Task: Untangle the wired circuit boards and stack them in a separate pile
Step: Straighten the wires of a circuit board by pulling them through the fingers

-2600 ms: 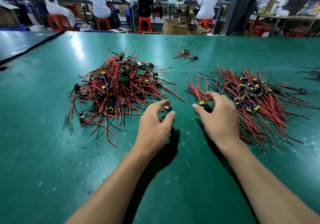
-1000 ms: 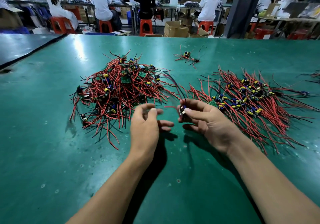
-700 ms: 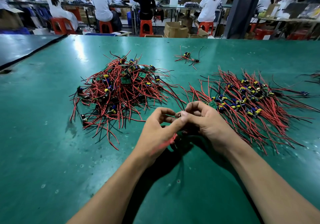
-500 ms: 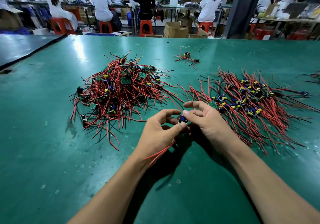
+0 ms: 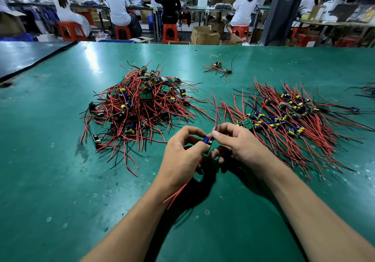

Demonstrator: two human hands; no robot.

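Red-wired board (image 5: pixel 208 140) pinched by curled fingers of left hand (image 5: pixel 180 158) and right hand (image 5: pixel 243 146) | likely best: straighten wires (image 5: pixel 182 183), lay on sorted pile (image 5: pixel 294 123)

Setting: electronics assembly workshop, factory-floor type. Evidence: a wide table with a scuffed green mat top (image 5: pixel 60 160) carries a tangled heap of small green circuit boards with red and black wires (image 5: pixel 140 107) and, to its right, a flatter spread pile of the same boards (image 5: pixel 284 117). Beyond the table, people in white caps (image 5: pixel 117 6) sit on orange plastic stools (image 5: pixel 170 32) at long benches (image 5: pixel 192 10), backs to the camera. Open brown cardboard boxes (image 5: pixel 203 36) stand on the floor near a dark steel column (image 5: pixel 278 10).
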